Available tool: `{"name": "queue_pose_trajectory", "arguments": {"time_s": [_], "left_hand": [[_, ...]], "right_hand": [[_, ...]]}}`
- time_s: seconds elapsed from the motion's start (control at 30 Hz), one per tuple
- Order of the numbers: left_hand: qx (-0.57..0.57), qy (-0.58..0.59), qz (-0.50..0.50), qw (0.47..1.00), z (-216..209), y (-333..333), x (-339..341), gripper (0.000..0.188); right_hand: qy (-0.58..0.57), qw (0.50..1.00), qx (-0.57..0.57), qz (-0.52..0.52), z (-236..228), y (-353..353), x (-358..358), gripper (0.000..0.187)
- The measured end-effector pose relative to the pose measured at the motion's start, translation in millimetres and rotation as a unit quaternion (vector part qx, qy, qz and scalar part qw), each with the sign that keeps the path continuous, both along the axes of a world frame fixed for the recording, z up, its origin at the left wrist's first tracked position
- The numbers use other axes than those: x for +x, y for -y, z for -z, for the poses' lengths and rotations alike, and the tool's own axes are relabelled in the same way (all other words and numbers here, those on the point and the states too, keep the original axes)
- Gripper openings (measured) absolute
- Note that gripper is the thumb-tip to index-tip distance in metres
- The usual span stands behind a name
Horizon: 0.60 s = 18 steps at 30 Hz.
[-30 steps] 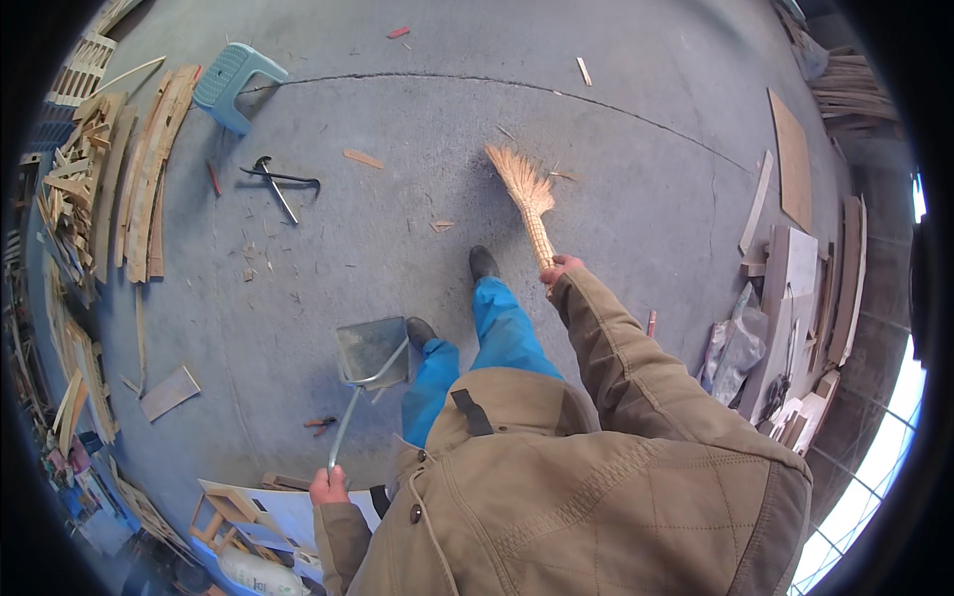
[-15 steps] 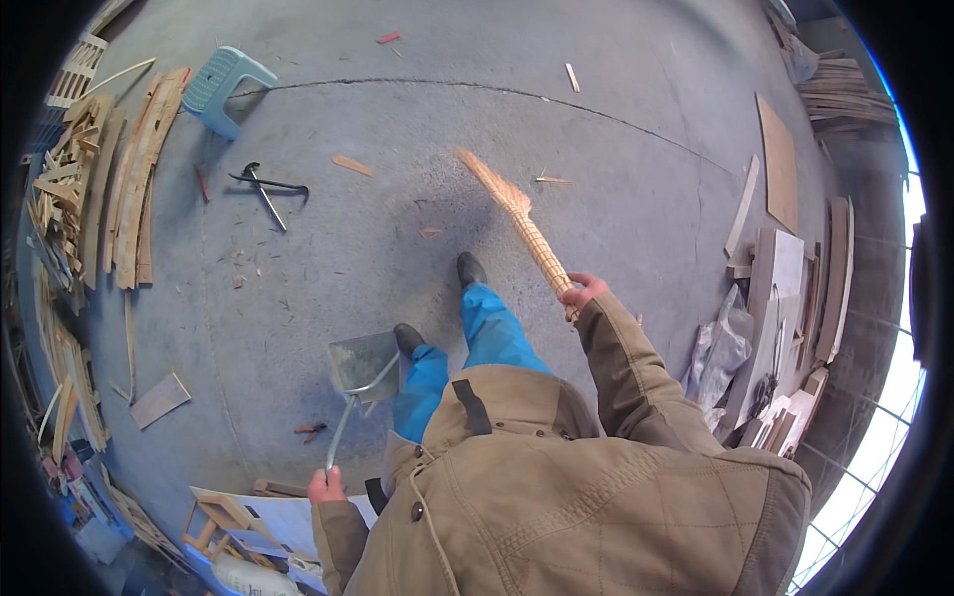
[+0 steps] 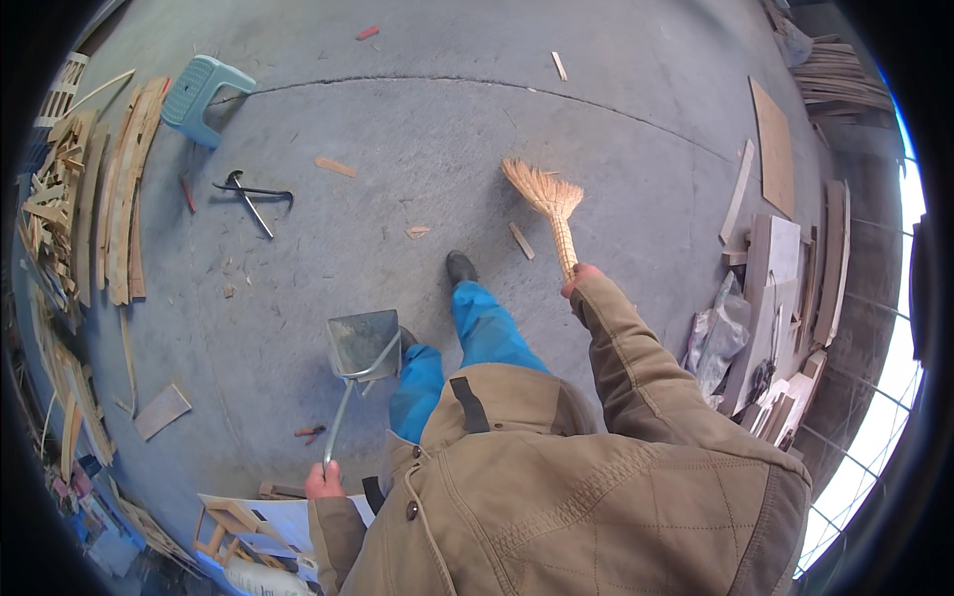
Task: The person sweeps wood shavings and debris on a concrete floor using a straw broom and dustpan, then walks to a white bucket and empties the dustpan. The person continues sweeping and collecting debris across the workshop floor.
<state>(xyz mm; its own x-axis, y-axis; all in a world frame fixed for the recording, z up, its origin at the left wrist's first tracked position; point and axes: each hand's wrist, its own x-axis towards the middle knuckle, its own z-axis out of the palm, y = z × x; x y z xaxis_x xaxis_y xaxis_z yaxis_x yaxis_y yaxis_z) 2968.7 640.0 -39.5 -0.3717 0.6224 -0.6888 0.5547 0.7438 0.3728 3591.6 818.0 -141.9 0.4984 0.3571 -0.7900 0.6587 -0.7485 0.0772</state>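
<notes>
My right hand [image 3: 581, 278] is closed round the handle of a straw broom [image 3: 558, 207], its bristles fanned out over the concrete floor ahead of me. A small wood strip [image 3: 522, 241] lies just left of the broom handle. Low on the left, my left hand [image 3: 324, 481] grips the metal handle of a long-handled dustpan [image 3: 364, 336]. The grey pan sits beside my left boot. Another wood scrap [image 3: 417, 231] lies ahead of my boots, and a flat wood piece [image 3: 336, 167] is farther off to the left.
A hammer [image 3: 248, 204] and a dark pry bar [image 3: 273, 190] lie crossed at left, near a blue-green plastic stool [image 3: 204, 94]. Planks [image 3: 129, 199] line the left side. Pliers [image 3: 311, 433] lie by the dustpan handle. Boards and a plastic bag [image 3: 720, 333] lie at right.
The broom has swung round, its bristles moving right and now fanned wide. A wood strip near them has shifted nearer to me. My left hand still holds the dustpan.
</notes>
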Motion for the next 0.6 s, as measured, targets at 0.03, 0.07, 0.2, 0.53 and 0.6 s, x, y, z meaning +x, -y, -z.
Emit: {"name": "queue_pose_trajectory", "arguments": {"time_s": [0.03,0.07,0.2,0.53,0.6], "left_hand": [[-0.02,-0.005,-0.004,1.0,0,-4,2,0.029],[-0.01,-0.004,-0.003,1.0,-1,-7,4,0.03],[-0.008,0.017,-0.019,1.0,9,-21,8,0.03],[0.041,0.004,0.054,0.998,2,-24,17,0.031],[0.046,0.007,0.033,0.998,2,-19,15,0.029]], "right_hand": [[0.01,0.999,-0.005,-0.041,-13,9,-9,0.064],[-0.007,1.0,0.018,-0.02,-30,21,-14,0.062],[-0.065,0.995,0.041,0.06,-93,60,-17,0.069],[-0.043,0.988,0.07,0.134,-85,43,1,0.069],[-0.027,0.988,0.082,0.128,-73,38,7,0.069]]}}
